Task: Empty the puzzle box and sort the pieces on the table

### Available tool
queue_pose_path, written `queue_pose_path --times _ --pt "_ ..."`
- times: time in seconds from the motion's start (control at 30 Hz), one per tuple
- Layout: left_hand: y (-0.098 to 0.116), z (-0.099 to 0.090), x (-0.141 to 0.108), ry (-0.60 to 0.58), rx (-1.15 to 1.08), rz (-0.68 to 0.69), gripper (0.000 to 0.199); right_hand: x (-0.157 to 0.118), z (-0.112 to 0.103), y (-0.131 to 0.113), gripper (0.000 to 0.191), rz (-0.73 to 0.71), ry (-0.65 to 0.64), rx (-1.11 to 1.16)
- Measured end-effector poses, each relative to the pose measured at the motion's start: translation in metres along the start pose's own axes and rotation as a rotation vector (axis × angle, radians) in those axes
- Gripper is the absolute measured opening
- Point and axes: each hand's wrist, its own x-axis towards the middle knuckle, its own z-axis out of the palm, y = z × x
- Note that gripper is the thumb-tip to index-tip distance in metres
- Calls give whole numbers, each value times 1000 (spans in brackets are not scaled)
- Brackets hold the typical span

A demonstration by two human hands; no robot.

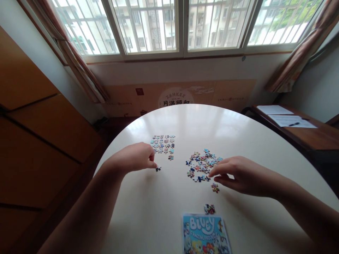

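My left hand (139, 157) is closed in a pinch on a small dark and white puzzle piece (158, 168) at the left of the white table. Just beyond it lie several pieces set out in rows (162, 144). My right hand (233, 174) reaches in from the right, its thumb and fingers apart, at the edge of a loose pile of puzzle pieces (202, 164). No piece shows between its fingers. A few yellow and purple pieces (215, 187) lie just below its fingertips. Nearer to me is a small dark cluster of pieces (209, 209).
A blue Bluey picture sheet or box (205, 234) lies at the table's near side. The round white table (148, 218) has its far edge below a window. Papers (291, 121) and a pen rest on a brown desk at the right. An orange-brown cabinet (39, 141) stands left.
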Motion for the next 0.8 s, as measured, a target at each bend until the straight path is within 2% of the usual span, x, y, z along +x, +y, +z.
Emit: queue_pose_path --times 0.1,0.27,0.4,0.57,0.67,0.8 --pt "13 5 1 -34 25 -15 23 1 0 -1 18 10 -8 3" --pt "28 7 3 -73 71 -60 7 2 1 -1 18 36 -36 9" --pt "23 7 8 -71 109 -82 13 2 1 -2 19 51 -56 16" --pt "16 10 13 -5 109 -76 18 1 1 -2 18 52 -54 15" --pt "17 10 12 42 85 -28 19 1 2 -1 19 51 -51 15" --pt "18 10 12 28 73 26 20 0 3 0 18 43 -42 25"
